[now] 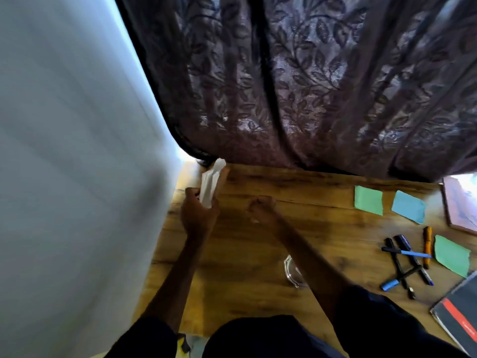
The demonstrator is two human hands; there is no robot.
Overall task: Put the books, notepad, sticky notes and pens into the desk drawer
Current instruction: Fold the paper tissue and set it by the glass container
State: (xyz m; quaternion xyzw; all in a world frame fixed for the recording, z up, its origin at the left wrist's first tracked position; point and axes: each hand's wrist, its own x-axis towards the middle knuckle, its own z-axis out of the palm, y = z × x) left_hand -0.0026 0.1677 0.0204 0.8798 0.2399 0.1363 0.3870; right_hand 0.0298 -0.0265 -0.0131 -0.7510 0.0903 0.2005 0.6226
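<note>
Wood-grain brown desk top (296, 244) fills the lower middle of my frame, with a dark purple leaf-patterned curtain (309, 86) hanging across the top and a pale wall (77, 151) down the left. I see my left hand (198, 215) at centre left, wrapped around a white, folded-looking paper object (210, 184) that points up toward the curtain's hem; blur keeps me from saying what it is. My right hand (262, 208) sits just right of it, curled into a loose fist over the desk with nothing visible in it.

At the right of the frame lie a green sticky note (368, 200), a blue sticky note (409, 206) beside it, and a second green note (451, 255) lower down. A heap of crossed black and blue pens (405, 264) rests left of that note, with an orange pen (427, 250) between them. A reddish-brown book (458, 205) touches the right edge, and a black notepad with a red stripe (459, 313) occupies the lower right corner. A clear glass dish (291, 272) sits near my right forearm.
</note>
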